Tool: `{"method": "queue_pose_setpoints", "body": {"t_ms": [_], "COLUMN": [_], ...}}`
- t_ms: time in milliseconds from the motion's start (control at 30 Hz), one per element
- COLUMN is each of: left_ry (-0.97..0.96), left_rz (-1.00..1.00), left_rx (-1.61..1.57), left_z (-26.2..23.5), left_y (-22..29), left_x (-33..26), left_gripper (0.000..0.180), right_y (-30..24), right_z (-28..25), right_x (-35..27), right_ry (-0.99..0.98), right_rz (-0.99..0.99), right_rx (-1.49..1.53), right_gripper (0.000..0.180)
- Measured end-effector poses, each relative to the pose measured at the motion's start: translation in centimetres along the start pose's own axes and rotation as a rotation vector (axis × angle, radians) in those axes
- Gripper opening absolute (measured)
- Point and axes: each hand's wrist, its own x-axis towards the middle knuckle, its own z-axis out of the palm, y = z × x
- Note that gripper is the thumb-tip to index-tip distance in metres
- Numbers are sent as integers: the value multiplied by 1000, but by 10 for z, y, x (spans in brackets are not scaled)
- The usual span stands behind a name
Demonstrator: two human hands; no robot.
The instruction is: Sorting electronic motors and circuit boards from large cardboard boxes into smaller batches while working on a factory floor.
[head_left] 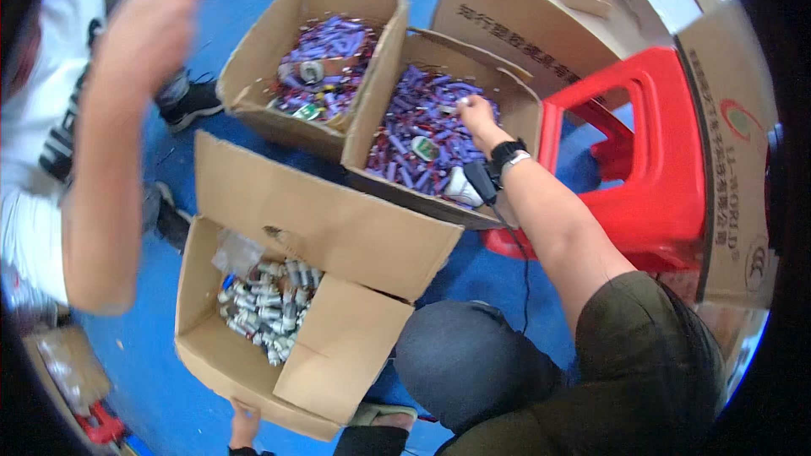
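Purple cylinders (405, 118) crowd the right-hand one of two deep cartons, and from where I stand the person's right hand (479, 118) is down among them, fingers bunched together; whether they have caught a piece, I cannot tell. The left hand (245, 424) touches the near edge of a lower carton (199, 283), where white-and-grey pieces (269, 308) lie; how firmly it grips, I can't make out. To rummage well, I'd take one loose piece off the top by its middle and lift straight up, without dragging on the tangled neighbours. I'd also mind the dark cord (527, 287) hanging near the wrist, which might snag on the carton wall (525, 110), and the co-worker's blurred hand (156, 34) across the way.
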Motion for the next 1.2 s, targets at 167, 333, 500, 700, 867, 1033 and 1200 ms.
{"method": "queue_pose_setpoints", "body": {"t_ms": [167, 333, 500, 700, 867, 1033, 1200], "left_ry": [-287, -512, -51, 116, -28, -127, -105], "left_rz": [-247, 81, 322, 522, 663, 523, 500], "left_rx": [-424, 63, 201, 10, 48, -69, -150], "left_z": [-2, -41, -138, -191, -175, -170, -162], "left_y": [76, 69, 158, 284, 304, 304, 307], "left_x": [-3, 35, 5, -81, -117, -126, -110], "left_gripper": [72, 44, 35, 35, 36, 37, 38], "right_y": [-41, -51, -45, -62, -55, -46, -27], "right_z": [-39, -67, -47, -3, 14, 12, 23], "right_x": [-15, -27, -24, -33, -20, -24, -29], "right_ry": [-74, -120, -320, -740, -850, -746, -720], "right_rz": [122, 103, -201, -400, -338, -376, -427], "right_rx": [393, 471, -225, -784, -932, -896, -953], "right_gripper": [7, 10, 15, 23, 28, 28, 26]}}
